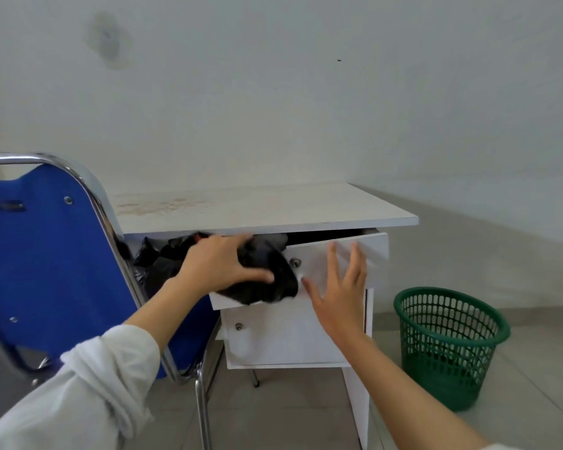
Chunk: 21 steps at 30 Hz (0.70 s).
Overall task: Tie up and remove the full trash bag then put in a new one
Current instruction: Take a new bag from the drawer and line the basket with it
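A white desk drawer (pixel 335 251) stands pulled out, with crumpled black trash bags (pixel 163 258) inside it. My left hand (pixel 221 264) grips one black bag (pixel 267 280) that hangs over the drawer's front edge. My right hand (pixel 338 290) is flat with straight fingers against the drawer front, just right of its round lock. A green mesh trash bin (pixel 449 345) stands on the floor to the right of the desk, with no liner visible in it.
A blue chair with a chrome frame (pixel 46 254) stands close on the left, its back against the desk. The white desk top (pixel 257 206) sits against the wall. A lower cabinet door (pixel 286 336) is below the drawer. Grey floor tiles surround the bin.
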Available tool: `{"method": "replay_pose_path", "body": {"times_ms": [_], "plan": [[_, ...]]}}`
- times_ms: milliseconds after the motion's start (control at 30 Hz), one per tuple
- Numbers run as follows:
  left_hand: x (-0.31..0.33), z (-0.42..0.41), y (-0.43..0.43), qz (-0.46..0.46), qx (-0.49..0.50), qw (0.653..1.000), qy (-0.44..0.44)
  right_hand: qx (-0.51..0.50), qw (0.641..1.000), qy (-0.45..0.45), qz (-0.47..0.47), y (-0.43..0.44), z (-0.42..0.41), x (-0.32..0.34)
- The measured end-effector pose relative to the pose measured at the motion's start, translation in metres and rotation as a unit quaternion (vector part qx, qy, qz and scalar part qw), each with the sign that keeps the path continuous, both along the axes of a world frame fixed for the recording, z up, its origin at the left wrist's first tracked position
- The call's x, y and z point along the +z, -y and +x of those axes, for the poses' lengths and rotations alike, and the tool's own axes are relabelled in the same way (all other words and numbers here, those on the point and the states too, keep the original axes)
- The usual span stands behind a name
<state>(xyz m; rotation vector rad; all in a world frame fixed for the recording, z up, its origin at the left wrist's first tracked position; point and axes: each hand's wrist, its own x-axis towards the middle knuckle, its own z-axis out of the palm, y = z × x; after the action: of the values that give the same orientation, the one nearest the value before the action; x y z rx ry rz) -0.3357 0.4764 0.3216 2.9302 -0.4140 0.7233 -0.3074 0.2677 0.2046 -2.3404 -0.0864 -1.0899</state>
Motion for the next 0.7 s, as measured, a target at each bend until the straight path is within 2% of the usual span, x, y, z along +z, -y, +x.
{"method": "replay_pose_path", "body": {"times_ms": [67, 200, 333, 400, 533, 700], "plan": [[-0.012, 0.004, 0.008, 0.066, 0.03, 0.996, -0.05, 0.008, 1.0, -0.012, -0.016, -0.003, -0.001, -0.006], [0.006, 0.008, 0.004, -0.037, -0.022, 0.997, -0.064, -0.015, 0.999, -0.034, -0.026, -0.006, -0.001, -0.008], [0.014, -0.002, -0.016, -0.161, -0.092, 0.978, -0.096, -0.078, 0.984, 0.082, -0.135, -0.016, 0.001, -0.008], [0.01, -0.009, -0.024, -0.223, -0.118, 0.955, -0.155, -0.05, 0.986, 0.104, -0.122, -0.023, 0.004, -0.008], [0.008, -0.021, -0.034, -0.298, -0.129, 0.906, -0.27, 0.023, 0.997, 0.073, -0.034, -0.033, 0.004, -0.007], [0.026, -0.038, -0.034, -0.423, -0.089, 0.88, -0.196, 0.056, 0.996, 0.071, -0.016, -0.034, 0.0, -0.002]]}}
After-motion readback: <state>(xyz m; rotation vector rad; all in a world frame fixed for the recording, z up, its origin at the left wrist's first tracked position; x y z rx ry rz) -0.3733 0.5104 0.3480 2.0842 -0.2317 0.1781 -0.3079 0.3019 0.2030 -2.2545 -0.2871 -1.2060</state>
